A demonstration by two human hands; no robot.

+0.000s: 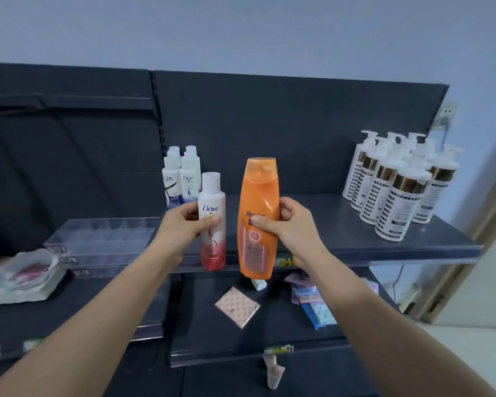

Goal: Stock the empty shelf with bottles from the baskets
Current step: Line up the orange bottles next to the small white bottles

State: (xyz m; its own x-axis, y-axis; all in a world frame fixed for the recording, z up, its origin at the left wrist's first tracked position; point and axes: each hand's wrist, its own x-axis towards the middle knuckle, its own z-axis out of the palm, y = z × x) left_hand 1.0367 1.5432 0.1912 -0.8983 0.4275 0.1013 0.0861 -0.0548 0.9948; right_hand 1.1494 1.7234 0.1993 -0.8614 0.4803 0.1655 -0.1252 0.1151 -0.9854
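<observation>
My left hand (184,224) grips a white and red Dove bottle (212,242) upright, in front of the dark shelf (341,227). My right hand (284,224) grips an orange shampoo bottle (257,193) upright beside it, the two bottles slightly apart. Both are held in the air before the shelf's front edge. Several small white bottles (181,179) stand at the shelf's back left. A group of white pump bottles (395,184) stands at the right end. No basket is in view.
A clear plastic divider tray (98,239) sits on the left shelf, with a crumpled plastic bag (26,279) below it. The lower shelf (241,348) holds a pink packet (236,306) and blue packets (315,305). A doorway lies at the far right.
</observation>
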